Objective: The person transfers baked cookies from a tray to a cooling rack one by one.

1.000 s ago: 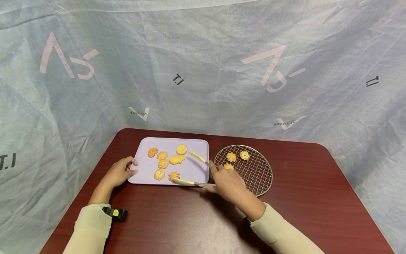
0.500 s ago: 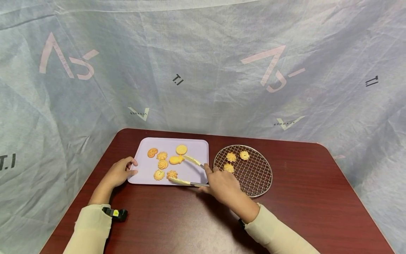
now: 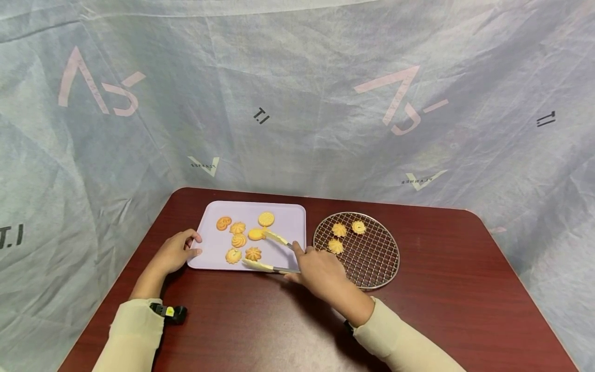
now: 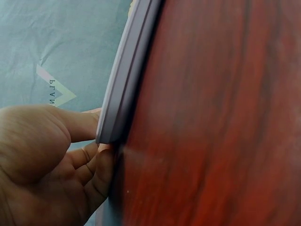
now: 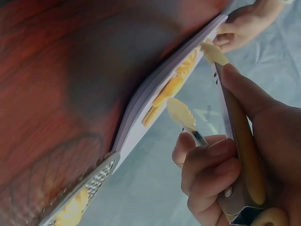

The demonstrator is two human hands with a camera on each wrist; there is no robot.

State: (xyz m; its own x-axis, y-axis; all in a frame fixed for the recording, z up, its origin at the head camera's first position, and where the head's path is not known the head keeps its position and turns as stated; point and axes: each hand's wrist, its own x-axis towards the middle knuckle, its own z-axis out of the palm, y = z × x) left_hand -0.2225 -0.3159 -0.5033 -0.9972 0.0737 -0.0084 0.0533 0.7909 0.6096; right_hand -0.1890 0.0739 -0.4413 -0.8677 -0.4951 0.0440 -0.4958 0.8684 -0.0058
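A lavender tray point(image 3: 288, 217) on the dark red table carries several orange cookies. My left hand point(image 3: 178, 251) pinches the tray's near left corner, thumb on top and fingers at the edge point(image 4: 106, 136). My right hand point(image 3: 318, 271) grips yellow-tipped tongs point(image 3: 279, 268), which are spread open over the tray's right half. The far tip point(image 3: 271, 236) touches a fish-shaped cookie point(image 3: 255, 234). The near tip point(image 3: 253, 265) lies along the tray's front edge beside a flower cookie point(image 3: 253, 253). In the right wrist view the tongs point(image 5: 237, 136) sit in my curled fingers above the tray point(image 5: 141, 127).
A round wire rack point(image 3: 372, 263) stands right of the tray, with three cookies point(image 3: 338, 230) on its far left part. Its edge shows in the right wrist view point(image 5: 91, 186). A pale cloth backdrop point(image 3: 297, 103) encloses the table. Bare tabletop point(image 3: 441, 310) lies in front and to the right.
My right hand has carried the open tongs left, from beside the rack onto the tray; the far tip has reached the fish-shaped cookie. The left hand has stayed on the tray corner.
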